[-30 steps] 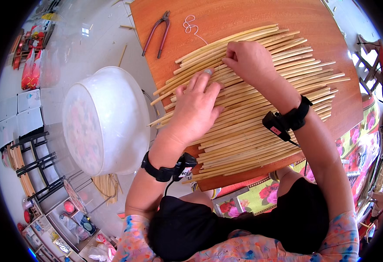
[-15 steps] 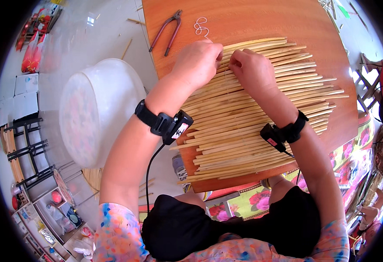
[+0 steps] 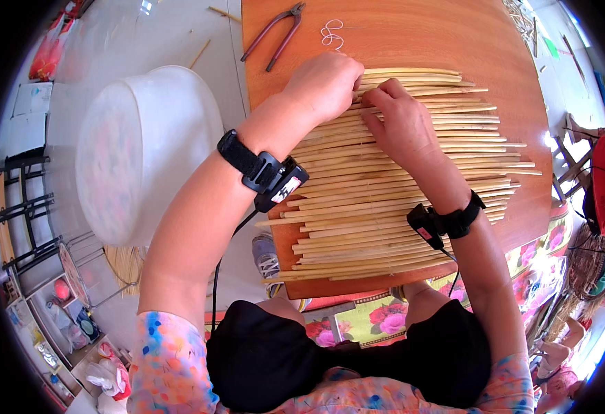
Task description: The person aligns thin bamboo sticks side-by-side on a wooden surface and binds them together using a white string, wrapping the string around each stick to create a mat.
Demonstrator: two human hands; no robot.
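A row of thin, pale yellow plant stalks (image 3: 392, 190) lies side by side across the brown table, with fine thread crossing them. Over its far left end my left hand (image 3: 326, 84) is closed, fingertips pinched; what they hold is hidden. A loose white string (image 3: 331, 33) curls on the table and runs up behind that hand. My right hand (image 3: 407, 124) rests on the far stalks just right of the left one. Its thumb and index finger are a little apart, with nothing visible between them. Each wrist wears a black strap with a small box.
Pliers (image 3: 275, 34) with dark red handles lie at the table's (image 3: 412, 34) far left. A large translucent white tub (image 3: 157, 152) stands on the floor to the left. Behind it is a black folding rack (image 3: 26, 207). My shoe (image 3: 266, 257) shows beside the near left corner.
My right thumb and index finger have parted from a pinch. The left hand stays closed at the far stalks. The whole view has shifted slightly.
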